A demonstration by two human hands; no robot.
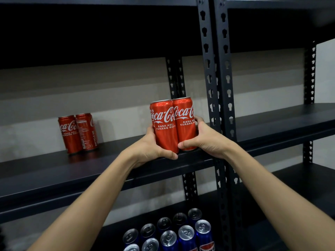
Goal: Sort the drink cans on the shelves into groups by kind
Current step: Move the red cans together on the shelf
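**Two hands clasped red cans at the shelf's front edge**

A dark metal shelf [54, 171] ran across the view. Both bare arms reached up and forward to it. The left hand [150, 147] and right hand [204, 138] curled their fingers around a tight cluster of upright red cola cans [172, 124], pressing from either side near the shelf's front edge, beside an upright post [217, 87]. Two more red cans [78, 133] stood toward the shelf's back. Blue cans [172, 232] stood on the shelf below.
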